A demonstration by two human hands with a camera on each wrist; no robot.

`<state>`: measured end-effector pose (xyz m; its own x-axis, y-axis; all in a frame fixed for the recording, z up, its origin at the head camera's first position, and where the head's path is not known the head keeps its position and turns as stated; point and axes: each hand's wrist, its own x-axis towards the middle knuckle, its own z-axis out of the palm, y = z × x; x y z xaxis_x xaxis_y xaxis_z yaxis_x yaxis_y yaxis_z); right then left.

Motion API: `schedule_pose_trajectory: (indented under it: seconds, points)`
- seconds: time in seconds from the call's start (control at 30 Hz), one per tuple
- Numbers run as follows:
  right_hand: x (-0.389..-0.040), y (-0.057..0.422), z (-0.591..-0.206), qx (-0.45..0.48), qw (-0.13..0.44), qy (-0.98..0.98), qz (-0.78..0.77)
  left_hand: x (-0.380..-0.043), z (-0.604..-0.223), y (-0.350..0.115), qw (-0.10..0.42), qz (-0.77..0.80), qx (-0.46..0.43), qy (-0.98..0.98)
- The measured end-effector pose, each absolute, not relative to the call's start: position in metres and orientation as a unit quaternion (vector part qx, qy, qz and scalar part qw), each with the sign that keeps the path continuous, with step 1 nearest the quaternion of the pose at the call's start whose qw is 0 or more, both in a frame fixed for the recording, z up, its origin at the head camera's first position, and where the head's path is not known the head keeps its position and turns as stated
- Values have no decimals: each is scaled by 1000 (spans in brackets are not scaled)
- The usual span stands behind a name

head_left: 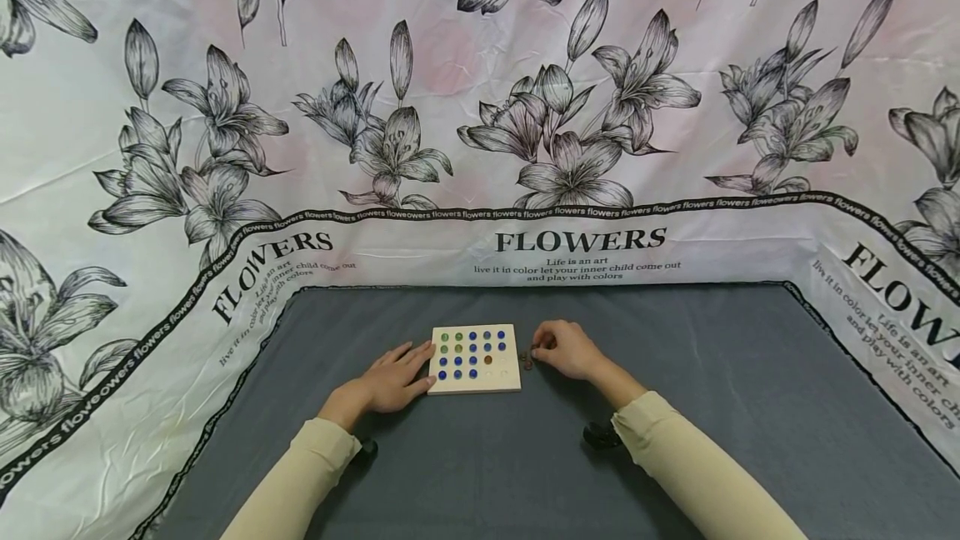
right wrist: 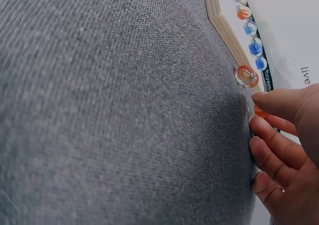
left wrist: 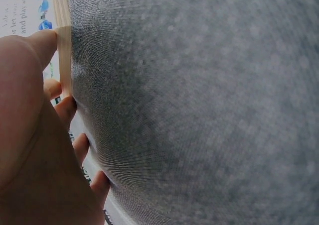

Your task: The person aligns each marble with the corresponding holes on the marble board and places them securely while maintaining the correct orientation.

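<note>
A pale wooden board (head_left: 480,387) lies on the grey cloth, with rows of glass marbles set in its hollows. Green marbles (head_left: 458,337) fill the upper left corner, blue marbles (head_left: 472,361) most of the rest, and one orange marble (head_left: 488,360) sits in the third row. Two hollows at the lower right hold no marble. My left hand (head_left: 392,377) rests along the board's left edge, fingers extended and thumb touching its side. Just right of the board, my right hand (head_left: 567,350) pinches an orange marble (right wrist: 259,111) between thumb and forefinger. Another clear-and-orange marble (right wrist: 246,76) lies beside the board's edge.
Grey cloth (head_left: 465,473) covers the table around the board. A white sheet (head_left: 420,248) printed with flowers and lettering rises behind and along both sides. Dark objects (head_left: 602,436) show beneath both wrists.
</note>
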<state>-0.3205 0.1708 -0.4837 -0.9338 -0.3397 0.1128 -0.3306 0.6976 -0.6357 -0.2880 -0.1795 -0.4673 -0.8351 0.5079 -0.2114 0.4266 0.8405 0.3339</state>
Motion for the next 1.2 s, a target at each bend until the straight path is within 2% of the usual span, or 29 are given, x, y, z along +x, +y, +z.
schedule_pose_trajectory:
  seconds: [1.2]
  points:
    - [-302, 177, -474, -218, -12, 904, -368, -289, -468, -179, 150, 134, 246, 948]
